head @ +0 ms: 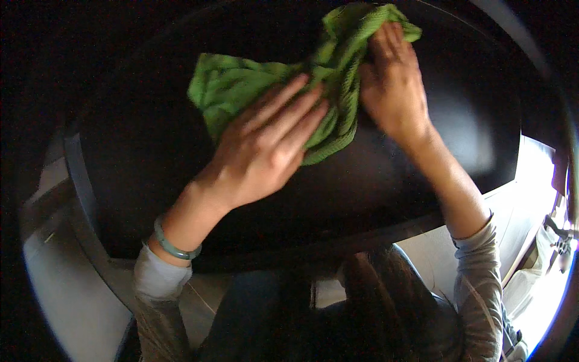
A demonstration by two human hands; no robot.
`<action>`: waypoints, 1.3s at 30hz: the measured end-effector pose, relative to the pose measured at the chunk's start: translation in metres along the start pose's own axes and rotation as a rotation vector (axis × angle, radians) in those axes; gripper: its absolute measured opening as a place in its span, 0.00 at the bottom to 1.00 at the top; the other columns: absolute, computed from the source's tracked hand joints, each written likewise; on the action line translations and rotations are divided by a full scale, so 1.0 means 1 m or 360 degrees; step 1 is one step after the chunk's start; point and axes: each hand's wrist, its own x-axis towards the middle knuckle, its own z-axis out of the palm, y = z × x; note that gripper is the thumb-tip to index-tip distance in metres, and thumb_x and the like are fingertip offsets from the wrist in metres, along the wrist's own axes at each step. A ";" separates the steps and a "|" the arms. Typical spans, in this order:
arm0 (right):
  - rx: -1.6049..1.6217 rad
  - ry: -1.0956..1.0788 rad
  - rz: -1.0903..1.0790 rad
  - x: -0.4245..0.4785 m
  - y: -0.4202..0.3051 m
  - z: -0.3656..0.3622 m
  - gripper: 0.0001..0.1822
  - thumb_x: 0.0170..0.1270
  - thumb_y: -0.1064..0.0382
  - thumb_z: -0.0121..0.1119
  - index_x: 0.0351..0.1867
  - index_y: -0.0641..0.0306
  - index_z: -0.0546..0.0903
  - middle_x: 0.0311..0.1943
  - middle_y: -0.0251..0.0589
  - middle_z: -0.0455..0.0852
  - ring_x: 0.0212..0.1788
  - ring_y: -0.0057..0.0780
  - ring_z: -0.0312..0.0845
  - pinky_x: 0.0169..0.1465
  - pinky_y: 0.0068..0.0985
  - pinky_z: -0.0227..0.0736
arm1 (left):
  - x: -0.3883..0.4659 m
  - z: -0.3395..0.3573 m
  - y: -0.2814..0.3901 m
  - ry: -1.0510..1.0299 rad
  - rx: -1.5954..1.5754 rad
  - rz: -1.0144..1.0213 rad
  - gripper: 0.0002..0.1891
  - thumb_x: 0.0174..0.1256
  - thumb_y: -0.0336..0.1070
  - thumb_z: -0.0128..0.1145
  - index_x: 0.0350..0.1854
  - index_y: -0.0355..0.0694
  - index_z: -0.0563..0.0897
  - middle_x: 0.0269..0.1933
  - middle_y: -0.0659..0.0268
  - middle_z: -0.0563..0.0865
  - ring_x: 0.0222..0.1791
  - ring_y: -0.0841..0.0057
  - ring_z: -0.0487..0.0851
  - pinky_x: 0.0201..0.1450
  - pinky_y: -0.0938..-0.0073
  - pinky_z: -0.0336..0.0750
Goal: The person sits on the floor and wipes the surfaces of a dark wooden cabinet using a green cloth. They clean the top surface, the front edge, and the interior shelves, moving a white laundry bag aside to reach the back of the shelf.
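Observation:
A crumpled green cloth [244,83] with a textured weave lies bunched on a dark, glossy tabletop [362,181]. My left hand [267,149] rests over the cloth's middle and holds it down, its fingers slightly apart and its thumb hidden. Farther up and to the right, my right hand [398,86] has its fingertips on the twisted far end of the same cloth. Both hands are somewhat blurred. A pale green bangle [172,246] circles my left wrist.
The tabletop's front edge [289,258] runs just before my body. Light panels [72,289] stand low on the left. Strong light enters at the right, beside a pale surface [506,208] and some blurred items [561,244]. Long dark hair [393,289] hangs below.

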 end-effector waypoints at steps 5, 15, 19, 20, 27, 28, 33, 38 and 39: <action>-0.0188 0.0073 -0.0063 -0.016 -0.014 0.007 0.35 0.51 0.61 0.63 0.60 0.80 0.70 0.65 0.65 0.66 0.70 0.56 0.57 0.71 0.47 0.53 | 0.001 -0.011 -0.023 0.0167 0.0147 -0.0161 0.25 0.57 0.23 0.56 0.61 0.34 0.77 0.69 0.57 0.71 0.65 0.57 0.73 0.67 0.63 0.69; 0.0562 -0.0379 -0.0514 -0.039 -0.078 0.003 0.42 0.60 0.48 0.63 0.66 0.77 0.63 0.64 0.66 0.68 0.71 0.57 0.57 0.74 0.47 0.50 | -0.015 -0.023 -0.053 0.0146 0.0099 -0.0283 0.24 0.66 0.25 0.45 0.65 0.25 0.69 0.70 0.47 0.67 0.72 0.53 0.62 0.74 0.58 0.58; 0.0031 -0.0151 -0.0018 -0.020 -0.050 0.002 0.39 0.60 0.53 0.59 0.66 0.81 0.62 0.68 0.67 0.62 0.73 0.59 0.52 0.75 0.47 0.47 | -0.004 -0.005 -0.014 0.0131 0.0104 -0.0101 0.22 0.59 0.23 0.52 0.58 0.25 0.75 0.67 0.45 0.70 0.70 0.52 0.66 0.73 0.55 0.61; 0.0062 -0.0070 0.0033 -0.022 -0.037 0.006 0.39 0.59 0.55 0.58 0.66 0.82 0.61 0.69 0.69 0.60 0.73 0.62 0.50 0.74 0.49 0.46 | 0.001 -0.007 -0.014 0.0060 0.0132 -0.0005 0.22 0.58 0.23 0.54 0.58 0.26 0.76 0.67 0.48 0.72 0.69 0.54 0.68 0.72 0.57 0.62; 0.0041 -0.0086 -0.0160 -0.014 -0.040 0.007 0.40 0.54 0.57 0.63 0.68 0.71 0.63 0.67 0.64 0.63 0.72 0.62 0.52 0.72 0.53 0.48 | -0.018 -0.027 -0.051 0.0276 0.0291 -0.0376 0.28 0.60 0.25 0.56 0.67 0.36 0.71 0.71 0.57 0.69 0.68 0.59 0.70 0.69 0.63 0.67; 0.0084 -0.0202 -0.0305 -0.017 -0.048 0.000 0.38 0.52 0.56 0.64 0.65 0.69 0.69 0.66 0.61 0.65 0.71 0.60 0.54 0.72 0.52 0.49 | -0.020 -0.024 -0.063 0.0366 0.0315 -0.0454 0.28 0.61 0.24 0.55 0.67 0.37 0.70 0.71 0.58 0.68 0.69 0.58 0.69 0.69 0.63 0.67; 0.0365 -0.0448 -0.0535 -0.023 -0.063 -0.004 0.37 0.52 0.59 0.64 0.65 0.72 0.70 0.68 0.59 0.65 0.74 0.53 0.54 0.74 0.47 0.50 | -0.017 -0.022 -0.073 0.0416 0.0361 -0.0490 0.26 0.64 0.23 0.51 0.67 0.33 0.69 0.73 0.57 0.65 0.70 0.57 0.67 0.70 0.62 0.66; 0.0071 -0.0223 -0.0084 -0.008 -0.024 -0.012 0.31 0.60 0.65 0.58 0.64 0.80 0.67 0.68 0.63 0.64 0.73 0.56 0.54 0.74 0.44 0.50 | -0.014 -0.021 -0.040 0.0192 0.0327 -0.0346 0.24 0.56 0.26 0.59 0.58 0.26 0.75 0.68 0.48 0.68 0.70 0.49 0.64 0.71 0.57 0.64; -0.0080 -0.0104 -0.0010 -0.006 -0.001 -0.009 0.35 0.57 0.61 0.61 0.65 0.78 0.66 0.68 0.63 0.64 0.72 0.57 0.54 0.73 0.44 0.51 | -0.004 -0.018 -0.031 0.0178 0.0238 -0.0222 0.24 0.56 0.28 0.60 0.56 0.26 0.77 0.67 0.47 0.70 0.71 0.50 0.64 0.71 0.57 0.63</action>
